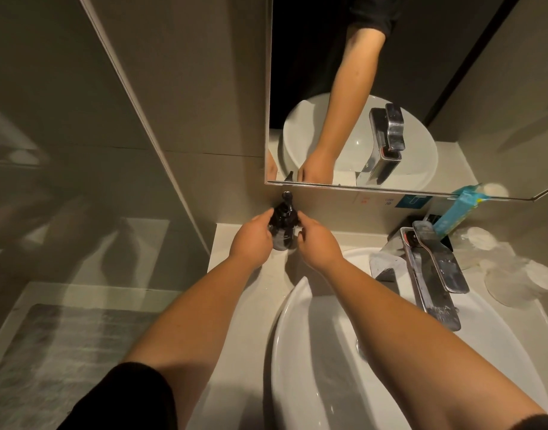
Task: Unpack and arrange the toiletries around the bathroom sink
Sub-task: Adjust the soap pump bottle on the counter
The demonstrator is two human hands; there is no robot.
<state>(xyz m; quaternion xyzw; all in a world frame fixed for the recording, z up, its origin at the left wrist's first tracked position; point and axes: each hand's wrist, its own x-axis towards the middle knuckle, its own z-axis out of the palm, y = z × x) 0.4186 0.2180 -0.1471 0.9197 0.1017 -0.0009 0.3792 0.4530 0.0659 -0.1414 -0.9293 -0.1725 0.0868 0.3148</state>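
Fingers (268, 217) of both hands clasp the dark pump bottle (282, 226) — placing it on the bench (235, 305); next, let go.

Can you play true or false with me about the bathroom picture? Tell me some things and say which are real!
1. Both hands are on the dark pump bottle. True: the left hand and the right hand are on either side of it.
2. The bottle stands in the sink. False: it stands on the counter, left of the white sink, by the wall.
3. Water is running from the tap. False: no water is coming from the chrome tap.
4. A blue-green packet leans behind the tap. True.
5. The mirror shows an arm. True.
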